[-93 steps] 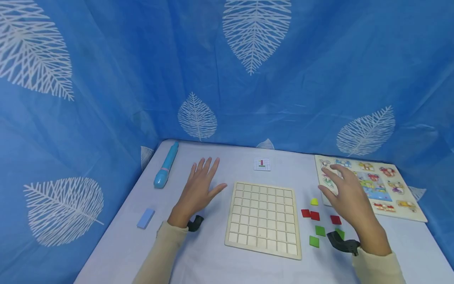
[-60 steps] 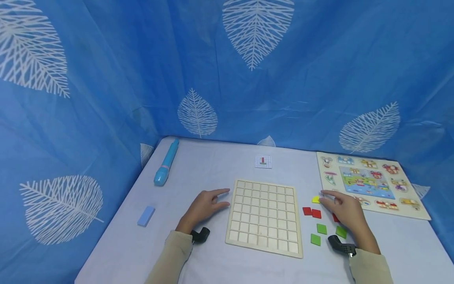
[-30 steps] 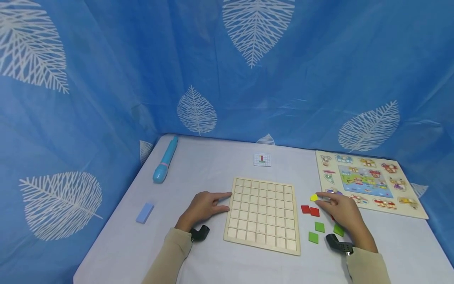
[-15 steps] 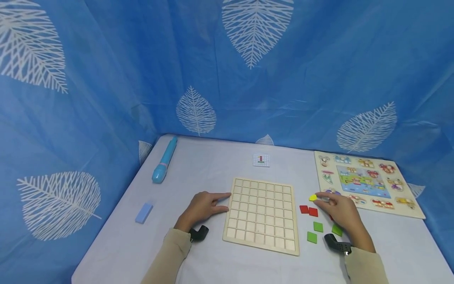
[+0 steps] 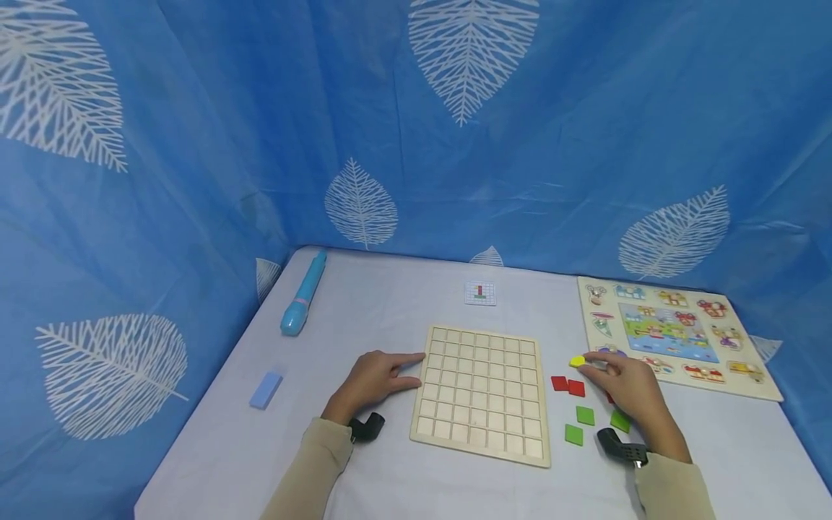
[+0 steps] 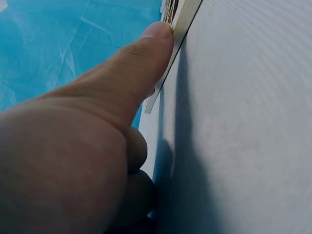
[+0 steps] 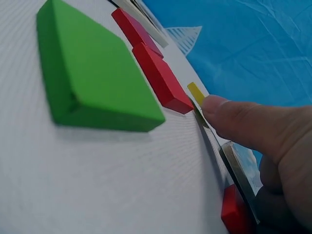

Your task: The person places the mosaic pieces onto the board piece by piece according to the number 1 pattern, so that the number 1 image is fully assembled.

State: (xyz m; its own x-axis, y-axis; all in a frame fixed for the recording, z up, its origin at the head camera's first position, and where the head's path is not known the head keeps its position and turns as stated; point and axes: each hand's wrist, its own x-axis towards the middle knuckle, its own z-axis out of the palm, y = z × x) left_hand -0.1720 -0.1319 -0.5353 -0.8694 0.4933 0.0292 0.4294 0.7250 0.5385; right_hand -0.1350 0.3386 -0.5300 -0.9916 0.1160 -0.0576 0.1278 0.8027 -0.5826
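Note:
My right hand (image 5: 624, 383) pinches a small yellow tile (image 5: 577, 361) between thumb and forefinger, to the right of the wooden grid board (image 5: 542, 404). In the right wrist view the yellow tile (image 7: 196, 92) shows past the thumb tip, just above the white cloth. At the board's left edge, the thumb and forefinger of my left hand (image 5: 369, 379) touch the rim, with the other fingers folded under. The left wrist view has the thumb (image 6: 141, 58) against the board's side (image 6: 183, 24). None of the grid's squares holds a tile.
Red tiles (image 5: 576, 388) and green tiles (image 5: 574, 435) lie right of the board, some partly behind my right hand. A pattern card (image 5: 480, 293) lies beyond it. A picture puzzle (image 5: 747, 375) is at back right; a blue toy microphone (image 5: 304, 292) and blue block (image 5: 266, 391) are left.
Both hands came down from above the table. The left reached the board's left edge; the right took hold of the yellow tile and has stayed near that spot with it.

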